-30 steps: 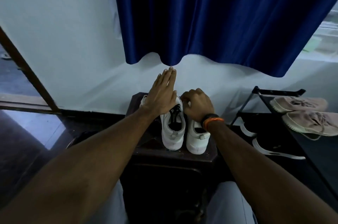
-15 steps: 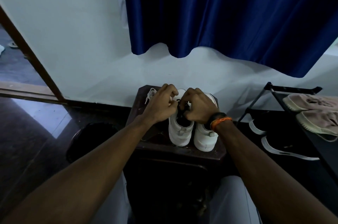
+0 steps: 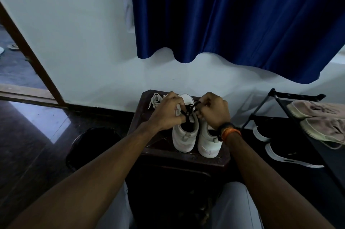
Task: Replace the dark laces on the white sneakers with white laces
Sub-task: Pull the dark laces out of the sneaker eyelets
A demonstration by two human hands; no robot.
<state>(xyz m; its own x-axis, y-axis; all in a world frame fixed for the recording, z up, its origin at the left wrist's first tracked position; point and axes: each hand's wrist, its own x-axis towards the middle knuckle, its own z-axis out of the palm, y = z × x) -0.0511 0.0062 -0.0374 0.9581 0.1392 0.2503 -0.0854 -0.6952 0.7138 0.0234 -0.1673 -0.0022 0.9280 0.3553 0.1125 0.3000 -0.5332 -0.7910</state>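
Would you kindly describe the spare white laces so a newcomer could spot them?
Below the blue curtain stands a dark wooden stool bearing two white sneakers. The loose white laces lie at its far left corner, beyond the left hand, pale and unthreaded.

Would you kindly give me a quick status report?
Left hand and right hand pinching dark lace on left sneaker. White laces waiting behind. Nothing in the way.

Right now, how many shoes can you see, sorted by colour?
White sneakers on the dark wooden stool: 2, one having its dark lace worked by both hands, left and right, and one beside it.
Pinkish-beige shoes on the black rack: 2.
Black shoes with white soles, lower down: 2.
Total: 6 shoes.
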